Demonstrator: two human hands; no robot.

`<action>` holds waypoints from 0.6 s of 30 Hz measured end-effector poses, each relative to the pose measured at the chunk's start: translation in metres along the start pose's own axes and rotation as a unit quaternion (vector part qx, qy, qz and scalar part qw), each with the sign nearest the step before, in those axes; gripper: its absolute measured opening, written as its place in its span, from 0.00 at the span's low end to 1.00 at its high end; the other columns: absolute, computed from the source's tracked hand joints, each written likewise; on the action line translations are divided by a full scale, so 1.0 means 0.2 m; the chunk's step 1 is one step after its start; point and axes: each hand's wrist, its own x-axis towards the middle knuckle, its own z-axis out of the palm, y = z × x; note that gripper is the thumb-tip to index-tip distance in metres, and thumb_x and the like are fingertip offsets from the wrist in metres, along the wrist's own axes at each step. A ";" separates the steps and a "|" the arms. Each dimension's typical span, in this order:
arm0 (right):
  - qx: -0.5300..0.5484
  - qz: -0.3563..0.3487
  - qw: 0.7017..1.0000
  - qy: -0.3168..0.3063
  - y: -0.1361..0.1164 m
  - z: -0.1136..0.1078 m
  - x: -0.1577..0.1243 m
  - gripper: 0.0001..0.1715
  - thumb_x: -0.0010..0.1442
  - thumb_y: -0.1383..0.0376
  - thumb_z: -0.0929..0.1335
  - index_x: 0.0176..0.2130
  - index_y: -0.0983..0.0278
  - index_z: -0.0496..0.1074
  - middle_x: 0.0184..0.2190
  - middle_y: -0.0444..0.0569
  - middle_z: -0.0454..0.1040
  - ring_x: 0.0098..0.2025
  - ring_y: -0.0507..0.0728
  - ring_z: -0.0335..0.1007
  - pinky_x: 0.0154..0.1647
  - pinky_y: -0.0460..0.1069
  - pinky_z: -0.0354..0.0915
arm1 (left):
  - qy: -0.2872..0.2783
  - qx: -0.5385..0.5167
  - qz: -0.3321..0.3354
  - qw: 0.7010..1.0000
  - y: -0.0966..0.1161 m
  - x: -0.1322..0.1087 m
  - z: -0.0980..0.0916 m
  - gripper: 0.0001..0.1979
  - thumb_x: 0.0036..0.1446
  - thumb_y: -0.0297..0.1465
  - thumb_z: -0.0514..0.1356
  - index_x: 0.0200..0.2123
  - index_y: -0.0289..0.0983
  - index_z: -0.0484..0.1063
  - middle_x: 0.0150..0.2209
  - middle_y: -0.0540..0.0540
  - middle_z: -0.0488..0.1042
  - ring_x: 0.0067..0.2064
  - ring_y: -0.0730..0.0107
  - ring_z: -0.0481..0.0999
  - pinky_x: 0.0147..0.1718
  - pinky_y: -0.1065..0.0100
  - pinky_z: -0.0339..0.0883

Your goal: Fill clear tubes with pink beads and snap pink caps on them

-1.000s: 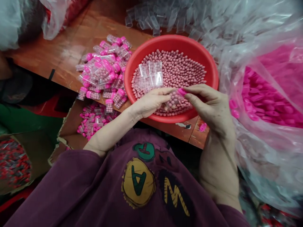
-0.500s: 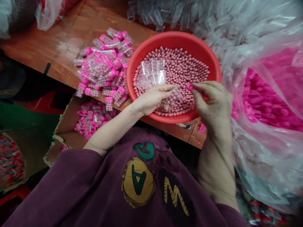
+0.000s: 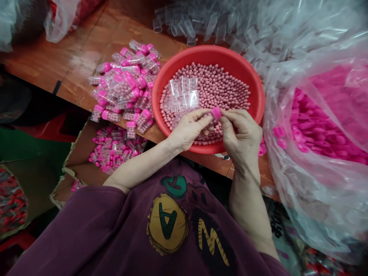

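My left hand [image 3: 189, 128] is closed around a small clear tube [image 3: 207, 124] filled with pink beads, held over the near side of a red bowl [image 3: 253, 82]. My right hand [image 3: 240, 132] pinches a bright pink cap [image 3: 216, 112] and presses it against the tube's top end. The bowl holds a bed of pale pink beads [image 3: 221, 86], with several empty clear tubes [image 3: 184, 94] standing in them at the left.
A heap of capped, bead-filled tubes [image 3: 126, 88] lies on the wooden table [image 3: 74, 57] left of the bowl. A cardboard box [image 3: 86, 153] below the edge holds more. A plastic bag of pink caps [image 3: 322, 119] sits at right, loose empty tubes [image 3: 201, 23] behind.
My right hand, which had drawn away to the right with a pink cap, has come back and set the cap on the tube in my left hand.
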 end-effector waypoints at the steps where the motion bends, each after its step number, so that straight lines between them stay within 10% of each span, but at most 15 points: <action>1: 0.005 -0.003 1.000 -0.013 0.00 -0.01 0.00 0.11 0.76 0.62 0.72 0.48 0.56 0.89 0.45 0.50 0.89 0.47 0.61 0.88 0.52 0.60 0.84 | 0.002 0.006 0.010 1.000 0.00 -0.01 0.00 0.03 0.72 0.31 0.71 0.46 0.38 0.85 0.39 0.49 0.82 0.35 0.75 0.76 0.36 0.70 0.69; 8: 0.057 -0.002 0.997 -0.055 0.00 -0.08 -0.02 0.11 0.77 0.58 0.73 0.51 0.52 0.90 0.46 0.49 0.87 0.48 0.61 0.86 0.52 0.60 0.84 | -0.023 0.027 0.104 0.994 -0.01 -0.04 0.02 0.04 0.67 0.28 0.75 0.44 0.40 0.86 0.39 0.50 0.83 0.40 0.74 0.77 0.47 0.69 0.75; 18: 0.094 0.065 0.993 -0.006 0.11 -0.06 -0.09 0.27 0.77 0.45 0.73 0.68 0.49 0.78 0.53 0.51 0.83 0.52 0.64 0.84 0.56 0.65 0.85 | -0.023 0.011 0.065 0.998 0.00 -0.01 0.00 0.22 0.45 0.37 0.88 0.42 0.39 0.89 0.39 0.51 0.86 0.38 0.76 0.77 0.42 0.71 0.74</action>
